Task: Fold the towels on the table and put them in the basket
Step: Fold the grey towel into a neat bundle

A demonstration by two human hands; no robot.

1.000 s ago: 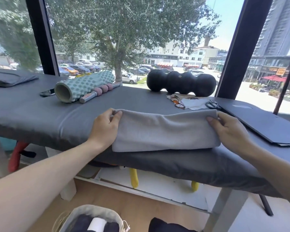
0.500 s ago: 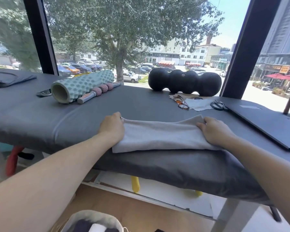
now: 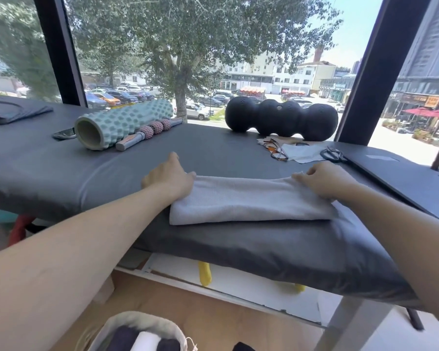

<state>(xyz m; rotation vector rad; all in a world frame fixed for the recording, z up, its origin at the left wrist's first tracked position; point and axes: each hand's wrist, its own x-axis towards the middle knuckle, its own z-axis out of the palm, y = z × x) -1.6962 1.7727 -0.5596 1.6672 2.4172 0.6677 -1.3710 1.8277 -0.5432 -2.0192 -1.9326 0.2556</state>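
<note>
A light grey towel (image 3: 249, 201), folded into a long strip, lies near the front edge of the dark grey padded table (image 3: 213, 148). My left hand (image 3: 169, 177) grips its far left corner. My right hand (image 3: 322, 179) pinches its far right corner, lifted slightly off the table. On the floor below, at the bottom edge of the view, stands a fabric basket (image 3: 137, 323) holding dark and white rolled towels.
A teal foam roller (image 3: 123, 122), a massage stick (image 3: 150, 131) and a phone (image 3: 64, 134) lie at the back left. A black peanut roller (image 3: 280, 117), glasses (image 3: 275, 150), a cloth, scissors (image 3: 332, 154) and a dark laptop (image 3: 403, 178) sit at the back right.
Both hands have closed on the towel's far corners, and the right hand has shifted inward. The towel looks narrower front to back than one second ago.
</note>
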